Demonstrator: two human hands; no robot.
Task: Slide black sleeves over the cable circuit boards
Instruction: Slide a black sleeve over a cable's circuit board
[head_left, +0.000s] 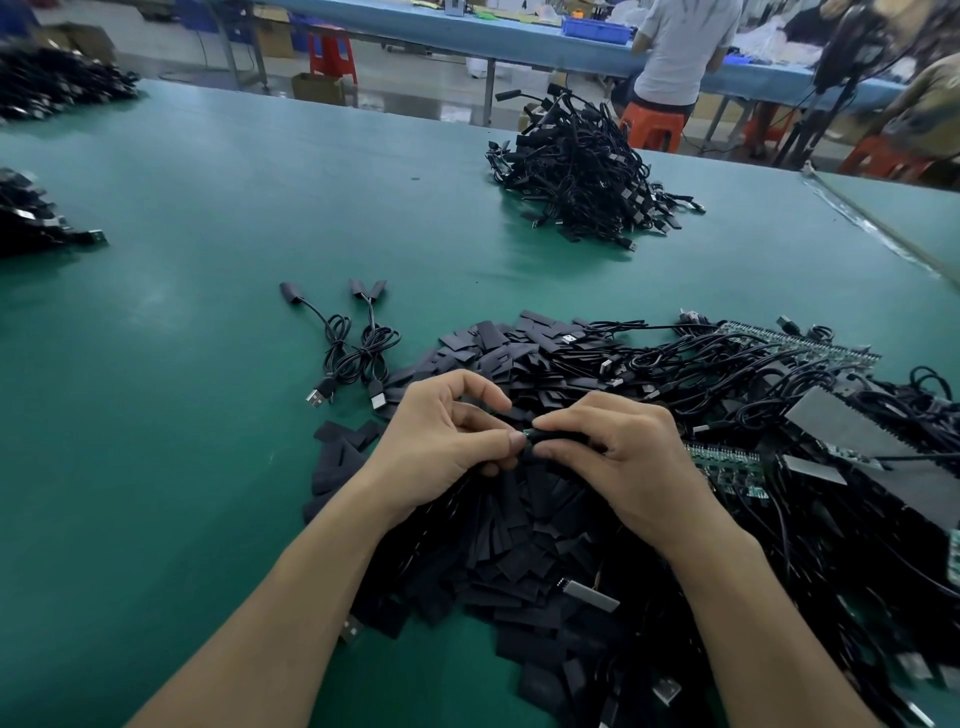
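Both hands meet over a heap of flat black sleeves (524, 525) on the green table (208, 260). My right hand (618, 457) grips a black sleeve (558, 439) around its length. A small green end of a circuit board (530, 434) pokes out of the sleeve's left end. My left hand (447, 441) pinches that end between thumb and fingers. Most of the board is hidden inside the sleeve and under my fingers.
Three sleeved cables (353, 343) lie left of the heap. Unsleeved cables with green board strips (800, 343) tangle at the right. A pile of cables (582, 171) sits farther back, more piles (31, 218) at the left edge. A person (680, 47) sits at another table behind.
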